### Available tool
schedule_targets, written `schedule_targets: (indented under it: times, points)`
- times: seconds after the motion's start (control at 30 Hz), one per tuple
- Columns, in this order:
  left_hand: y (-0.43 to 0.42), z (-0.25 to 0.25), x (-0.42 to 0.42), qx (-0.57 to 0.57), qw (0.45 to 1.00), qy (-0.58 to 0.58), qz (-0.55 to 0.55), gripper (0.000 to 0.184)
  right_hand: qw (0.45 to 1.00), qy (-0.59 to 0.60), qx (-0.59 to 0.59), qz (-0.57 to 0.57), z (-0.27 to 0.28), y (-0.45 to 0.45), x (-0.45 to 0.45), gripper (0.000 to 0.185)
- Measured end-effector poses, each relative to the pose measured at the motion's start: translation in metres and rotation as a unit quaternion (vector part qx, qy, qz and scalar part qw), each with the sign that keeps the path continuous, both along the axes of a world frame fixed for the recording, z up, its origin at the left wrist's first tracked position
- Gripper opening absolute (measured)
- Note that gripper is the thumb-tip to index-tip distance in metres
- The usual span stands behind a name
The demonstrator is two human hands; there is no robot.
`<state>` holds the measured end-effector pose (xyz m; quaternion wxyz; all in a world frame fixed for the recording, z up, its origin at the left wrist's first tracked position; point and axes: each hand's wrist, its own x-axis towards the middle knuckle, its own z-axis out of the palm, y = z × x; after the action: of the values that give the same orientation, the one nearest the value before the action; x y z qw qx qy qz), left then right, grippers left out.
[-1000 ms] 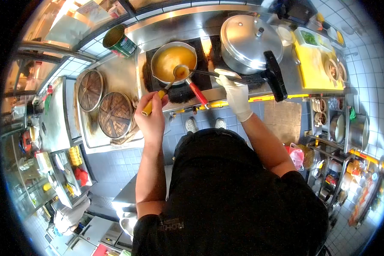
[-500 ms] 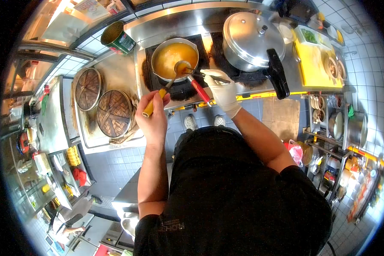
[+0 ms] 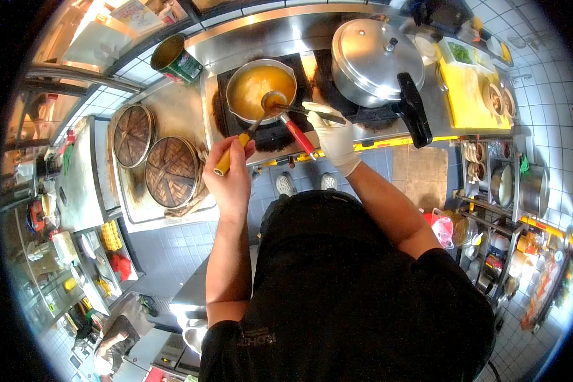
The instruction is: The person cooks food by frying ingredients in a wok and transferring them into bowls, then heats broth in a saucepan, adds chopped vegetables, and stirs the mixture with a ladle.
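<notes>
Ladle (image 3: 272, 104), yellow-handled, is gripped by left hand (image 3: 228, 177); gloved right hand (image 3: 335, 139) pinches slim dark utensil (image 3: 298, 109).

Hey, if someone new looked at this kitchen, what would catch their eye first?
Likely the big silver pressure cooker on the right-hand burner, with its thick black handle. Next, probably the pan of yellow-orange liquid to its left; there the bare left hand holds a yellow-handled ladle and the gloved right hand a thin, dark utensil.

Pressure cooker (image 3: 370, 73): contents hidden under lid (image 3: 366, 44). Dark utensil (image 3: 332, 118) in right hand (image 3: 337, 139): tip indistinct at ladle (image 3: 274, 102). Small print (image 3: 254, 332) on shirt (image 3: 375, 293) illegible.
</notes>
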<state>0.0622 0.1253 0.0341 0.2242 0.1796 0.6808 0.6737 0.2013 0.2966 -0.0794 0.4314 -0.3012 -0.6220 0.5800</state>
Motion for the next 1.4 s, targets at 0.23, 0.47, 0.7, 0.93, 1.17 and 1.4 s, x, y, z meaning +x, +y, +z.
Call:
schedule_targets:
  times: [0.23,0.47,0.7,0.93,1.17,1.4]
  points:
    - [-0.001,0.000,0.001,-0.006,1.000,0.000,-0.005,0.020,0.999,0.021,-0.035,0.012,0.006,-0.003,0.001,0.019]
    - [-0.001,-0.001,0.003,-0.005,1.000,0.015,-0.003,0.019,0.999,-0.013,-0.029,0.018,-0.001,0.000,0.000,0.022]
    - [-0.001,-0.003,0.004,0.004,1.000,0.016,0.003,0.018,0.992,0.057,-0.110,0.024,-0.010,0.004,-0.001,0.022]
    - [-0.002,-0.001,0.005,-0.005,1.000,0.010,0.001,0.019,0.997,0.027,-0.071,0.011,-0.011,0.004,0.003,0.023]
    - [-0.002,-0.002,0.006,0.001,1.000,0.006,0.006,0.018,0.994,0.049,-0.093,0.020,-0.008,0.006,0.003,0.023]
    - [-0.001,0.003,0.009,-0.004,1.000,0.017,0.004,0.018,0.991,0.083,-0.098,0.027,-0.011,0.006,0.002,0.024]
